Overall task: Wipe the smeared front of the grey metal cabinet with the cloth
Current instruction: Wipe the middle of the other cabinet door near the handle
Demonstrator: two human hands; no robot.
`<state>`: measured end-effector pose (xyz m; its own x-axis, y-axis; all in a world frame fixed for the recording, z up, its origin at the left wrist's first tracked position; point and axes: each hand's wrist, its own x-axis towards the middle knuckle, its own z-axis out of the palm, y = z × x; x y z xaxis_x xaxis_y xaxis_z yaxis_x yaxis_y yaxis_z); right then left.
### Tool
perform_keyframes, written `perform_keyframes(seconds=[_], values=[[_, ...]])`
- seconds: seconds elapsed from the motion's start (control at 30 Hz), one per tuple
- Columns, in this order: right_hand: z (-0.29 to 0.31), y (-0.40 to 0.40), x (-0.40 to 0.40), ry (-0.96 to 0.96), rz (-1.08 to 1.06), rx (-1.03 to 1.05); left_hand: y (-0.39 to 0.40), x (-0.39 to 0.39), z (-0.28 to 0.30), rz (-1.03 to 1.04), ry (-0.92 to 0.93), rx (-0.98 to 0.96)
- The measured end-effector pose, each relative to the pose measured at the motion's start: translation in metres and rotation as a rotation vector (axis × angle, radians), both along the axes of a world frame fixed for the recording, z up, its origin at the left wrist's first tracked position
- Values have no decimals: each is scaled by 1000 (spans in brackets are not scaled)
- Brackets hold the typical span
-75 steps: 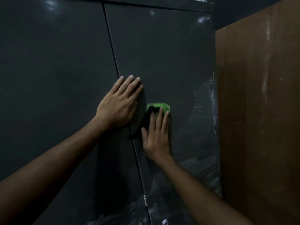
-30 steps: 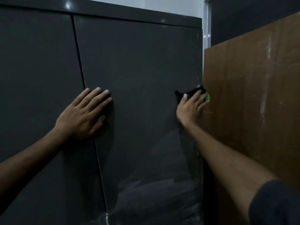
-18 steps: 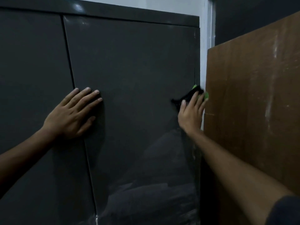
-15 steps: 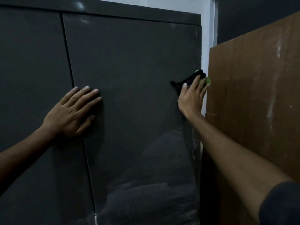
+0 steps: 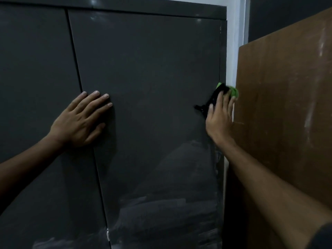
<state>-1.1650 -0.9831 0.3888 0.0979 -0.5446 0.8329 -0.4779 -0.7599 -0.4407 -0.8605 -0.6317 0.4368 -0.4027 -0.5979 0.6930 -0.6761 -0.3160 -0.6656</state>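
Two hands on the tall grey metal cabinet [image 5: 152,87] here, both ours. Our left hand [image 5: 79,123] is spread flat across the seam between the two doors, fingers straight and relaxed, gripping nothing, just pressing on the panel. Our right hand [image 5: 220,117] is over at the right edge of the right-hand door, fingers laid out straight and pushing the small black and bright green cloth [image 5: 218,92] against the metal. So it's flattened under the fingers, not clenched in a fist. The green bit pokes out past the fingertips, right by the cabinet's edge, and a black tail of the cloth sticks out to the left of the thumb. The lower part of that right door has pale, cloudy smears [image 5: 161,212] on it, and there's more down along the bottom of the left door. The upper part looks even and dark. Just beside the cabinet on the right stands a big brown wooden board [image 5: 287,105] with whitish streaks, and a strip of white wall [image 5: 235,42] shows between the two.
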Motion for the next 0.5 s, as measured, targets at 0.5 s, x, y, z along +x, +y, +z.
perform_keyframes(seconds=[0.5], values=[[-97,24,1,266,-46,-200,2,-6,1,46,10,2]])
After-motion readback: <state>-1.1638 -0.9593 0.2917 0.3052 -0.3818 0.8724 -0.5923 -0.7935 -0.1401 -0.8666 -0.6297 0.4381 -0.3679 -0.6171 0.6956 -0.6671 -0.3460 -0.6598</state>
